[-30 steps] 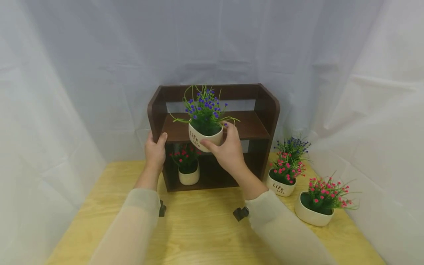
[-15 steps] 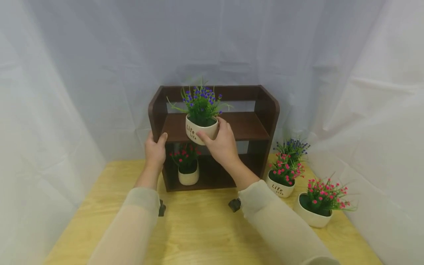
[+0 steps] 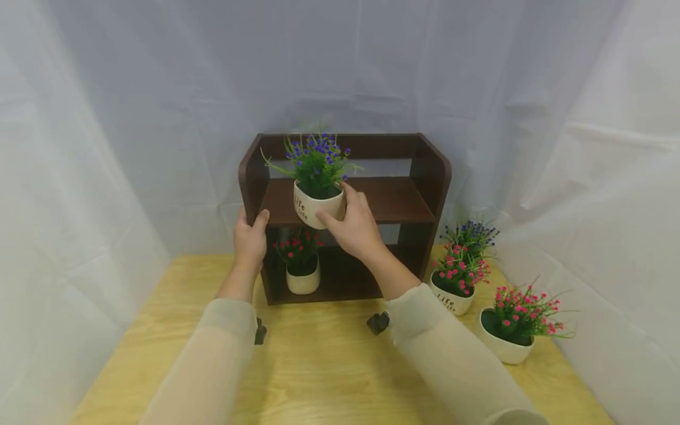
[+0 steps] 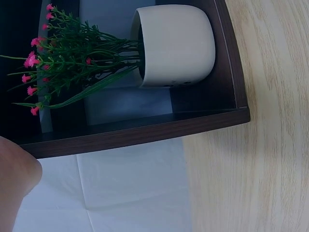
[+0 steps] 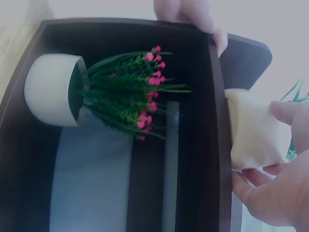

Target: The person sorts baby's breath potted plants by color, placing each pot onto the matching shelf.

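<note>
My right hand [image 3: 357, 227] holds a white flowerpot with blue-purple flowers [image 3: 319, 203], thumb on its front and fingers round its right side. The pot is upright at the front of the upper board of a dark brown two-tier shelf [image 3: 393, 198]. In the right wrist view the pot [image 5: 256, 128] is at the board's edge; whether its base rests there I cannot tell. My left hand [image 3: 249, 239] grips the shelf's left side panel, mostly out of the left wrist view. Below, a white pot with pink-red flowers [image 3: 303, 280] stands on the lower tier at the left.
Right of the shelf on the wooden table [image 3: 313, 366] stand a pot with pink flowers [image 3: 454, 298], another pink-flowered pot [image 3: 507, 345] nearer the front, and blue-purple flowers [image 3: 473, 233] behind, their pot hidden. White sheeting [image 3: 340, 71] hangs behind and at both sides.
My right hand has moved the blue-purple flowerpot left and a little farther back over the upper board. The left hand keeps its grip on the side panel.
</note>
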